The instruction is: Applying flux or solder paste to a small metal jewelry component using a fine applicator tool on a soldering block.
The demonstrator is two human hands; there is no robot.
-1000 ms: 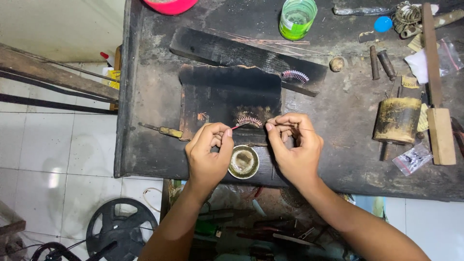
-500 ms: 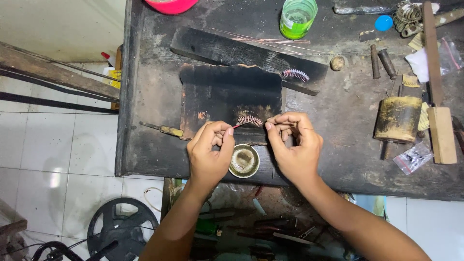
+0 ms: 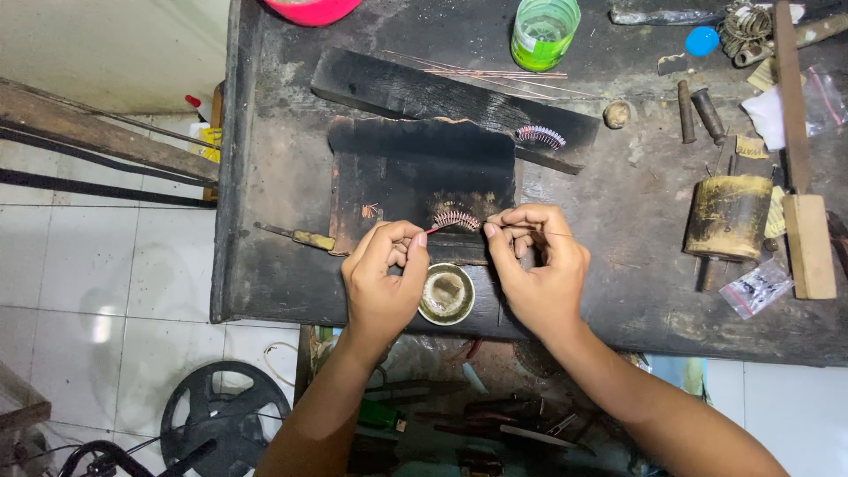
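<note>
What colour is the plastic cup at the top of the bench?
Translucent green; the plastic cup shows in the head view, beyond the dark wooden plank.

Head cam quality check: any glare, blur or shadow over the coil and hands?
Head view: sharp overall, no motion blur on the left hand or right hand; the small copper wire coil between them is resolved but tiny. Light is soft and even, and the dark scorched wooden workbench reads low-contrast. Mild glare only on the white floor tiles. Slight wide-angle bending at the edges.
</note>
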